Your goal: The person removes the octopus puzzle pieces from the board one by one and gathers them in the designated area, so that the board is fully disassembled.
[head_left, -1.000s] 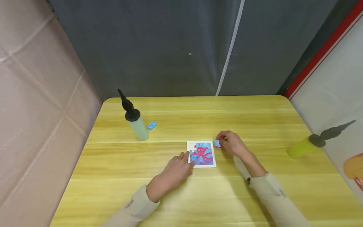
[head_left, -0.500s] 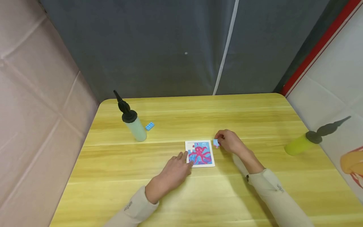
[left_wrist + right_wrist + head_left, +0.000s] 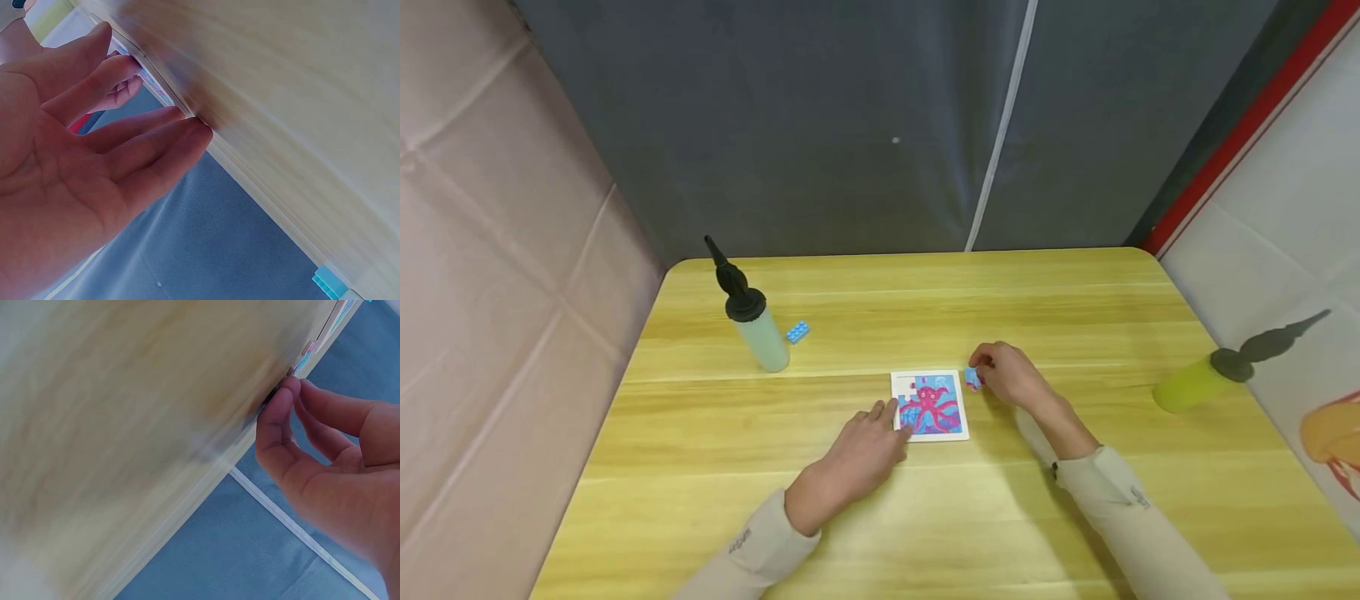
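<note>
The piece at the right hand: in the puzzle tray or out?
Out: the puzzle piece lies beside the puzzle tray, at the right hand, and the tray's upper-left corner shows a white gap.

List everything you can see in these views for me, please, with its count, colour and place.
Table: one, yellow wood-grain, beneath the hands.
Octopus puzzle: one, pink and blue, white-framed, upper-left gap, table's middle.
Loose puzzle piece: one, blue and pink, right of the puzzle.
Toy brick: one, blue, back left.
Pale bottle: one, pale green, black pointed top, left of the brick.
Bright bottle: one, yellow-green, dark top, table's right edge.
Backdrop: one, dark grey with a pale strip, behind the table.
Side walls: two, pinkish left, white with red edging right.
Left hand: one, bare, at the puzzle's left edge.
Right hand: one, bare, fingers at the loose piece.
Sleeves: two, cream, front.
</note>
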